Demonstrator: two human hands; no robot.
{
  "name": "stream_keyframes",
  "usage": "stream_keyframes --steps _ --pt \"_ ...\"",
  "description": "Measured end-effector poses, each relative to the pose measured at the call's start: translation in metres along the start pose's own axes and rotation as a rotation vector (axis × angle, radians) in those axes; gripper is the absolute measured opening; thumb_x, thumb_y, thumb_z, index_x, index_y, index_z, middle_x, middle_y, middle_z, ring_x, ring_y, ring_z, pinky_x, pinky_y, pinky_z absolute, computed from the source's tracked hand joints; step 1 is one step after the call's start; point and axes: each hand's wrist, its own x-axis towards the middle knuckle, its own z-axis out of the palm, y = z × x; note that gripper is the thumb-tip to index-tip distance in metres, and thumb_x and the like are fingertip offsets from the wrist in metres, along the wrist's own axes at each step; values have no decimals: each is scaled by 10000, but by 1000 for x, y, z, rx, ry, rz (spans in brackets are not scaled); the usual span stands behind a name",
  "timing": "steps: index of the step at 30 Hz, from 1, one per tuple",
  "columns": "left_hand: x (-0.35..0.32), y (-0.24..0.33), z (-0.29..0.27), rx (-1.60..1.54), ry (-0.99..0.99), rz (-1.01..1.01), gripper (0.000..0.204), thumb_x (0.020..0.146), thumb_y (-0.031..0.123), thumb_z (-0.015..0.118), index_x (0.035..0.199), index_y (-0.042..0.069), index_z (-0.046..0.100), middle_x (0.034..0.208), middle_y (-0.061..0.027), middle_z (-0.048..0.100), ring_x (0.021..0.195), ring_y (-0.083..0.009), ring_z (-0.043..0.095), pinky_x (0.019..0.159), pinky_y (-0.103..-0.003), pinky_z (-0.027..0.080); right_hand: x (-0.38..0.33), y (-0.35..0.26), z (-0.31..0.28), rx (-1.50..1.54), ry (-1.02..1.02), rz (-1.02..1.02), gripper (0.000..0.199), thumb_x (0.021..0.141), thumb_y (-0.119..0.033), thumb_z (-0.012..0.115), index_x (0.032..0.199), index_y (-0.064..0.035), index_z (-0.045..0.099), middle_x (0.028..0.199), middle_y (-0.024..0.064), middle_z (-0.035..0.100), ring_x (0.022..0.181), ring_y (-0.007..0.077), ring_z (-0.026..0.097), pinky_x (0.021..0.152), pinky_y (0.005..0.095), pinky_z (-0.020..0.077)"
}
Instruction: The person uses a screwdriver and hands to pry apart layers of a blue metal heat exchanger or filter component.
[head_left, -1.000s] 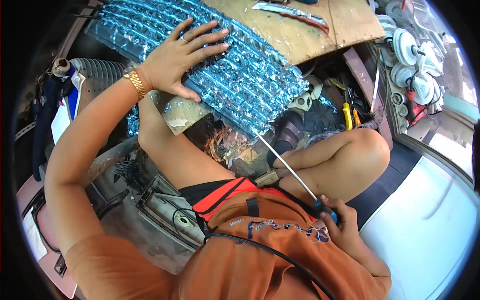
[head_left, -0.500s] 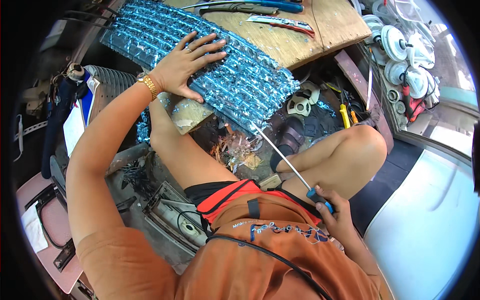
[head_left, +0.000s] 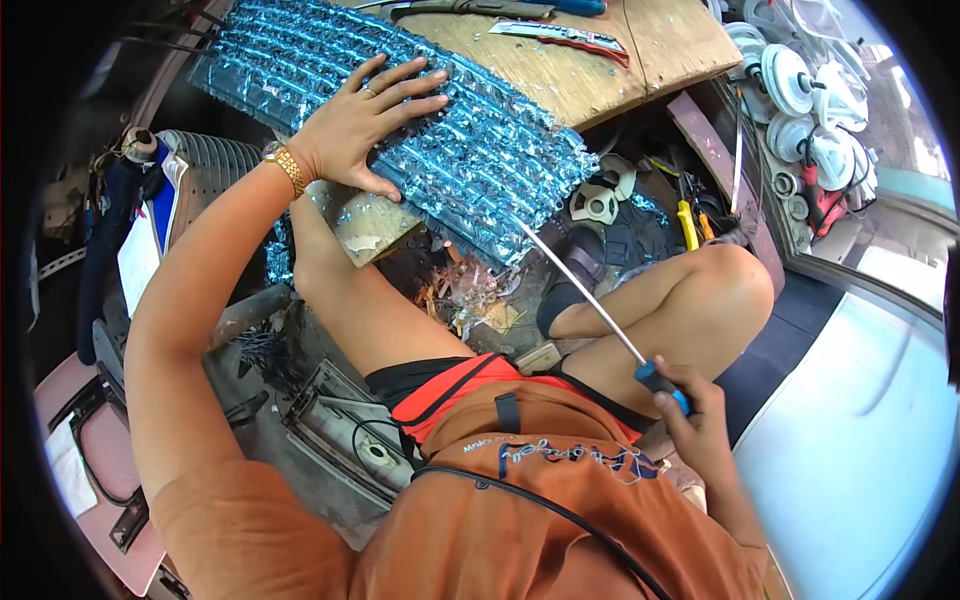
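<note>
Left hand flat on finned coil; right hand grips screwdriver.

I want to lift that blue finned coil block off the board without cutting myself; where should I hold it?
Probably flat from above, as the left hand does: the finned block lies broad-face up on the wooden board. Its near edge looks ragged where the screwdriver tip works.

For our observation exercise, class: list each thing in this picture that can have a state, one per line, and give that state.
Left hand: flat, fingers spread, pressing on the panel.
Blue finned metal coil panel: lying tilted across the board, fins crumpled at the near edge.
Right hand: closed around the screwdriver handle.
Long blue-handled screwdriver: held slanting, tip at the panel's near edge.
Wooden board: lying flat, littered with blue flakes.
Yellow-handled tool: lying unused.
</note>
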Motion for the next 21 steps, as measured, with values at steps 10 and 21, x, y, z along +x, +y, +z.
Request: stream_keyframes --steps 10,21 --pt "-1 -2 -2 -3 -27 -13 1249 697 1034 475 1667 259 339 1750 -37 284 1625 -300 213 1311 -595 105 17 -14 -31 -100 -142 98 320 918 11 724 1235 34 689 1199 225 752 1071 360 751 924 383 568" --pt "3 8 -7 -33 -100 -32 1236 736 1033 404 1649 201 384 1744 -92 293 1623 -345 207 1307 -591 73 28 -50 -22 -288 -108 -11 385 889 52 749 1263 -11 687 1080 188 743 895 330 758 778 370 593"
